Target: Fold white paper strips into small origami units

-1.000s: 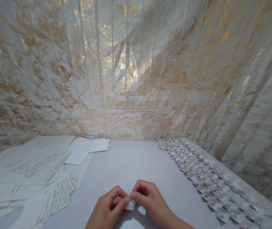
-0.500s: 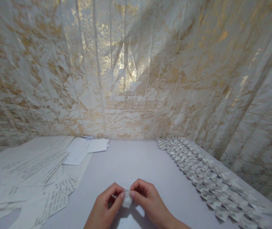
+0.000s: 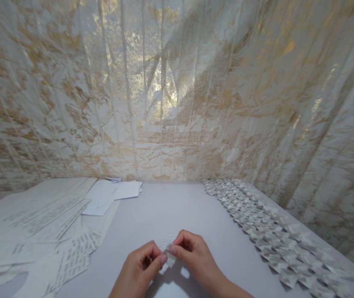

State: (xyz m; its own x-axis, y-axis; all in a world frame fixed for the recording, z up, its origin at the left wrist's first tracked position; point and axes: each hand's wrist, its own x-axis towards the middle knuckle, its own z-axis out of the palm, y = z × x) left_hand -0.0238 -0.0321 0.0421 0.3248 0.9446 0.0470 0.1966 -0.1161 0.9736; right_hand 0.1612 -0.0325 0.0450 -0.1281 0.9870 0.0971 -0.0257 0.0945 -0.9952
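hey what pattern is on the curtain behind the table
The curtain has irregular gold-brown markings on pale cloth, seen in the head view.

Dim, cool light; golden glare marks the curtain beyond the far edge of the bench. A soft shadow lies below the fingers, with pale patches near the front edge. Print on the sheets blurs; the near right corner looks stretched and soft.

Curtain: white, gold pattern, vertical folds, spans the back; bright patch upper centre, diagonal shadow just right of it.
Table: pale top, far edge by curtain.
Sheets: printed, overlapping, left side.
Slips: white, far left, partly over sheets.
Folded pieces: grey-white, packed rows, right side.
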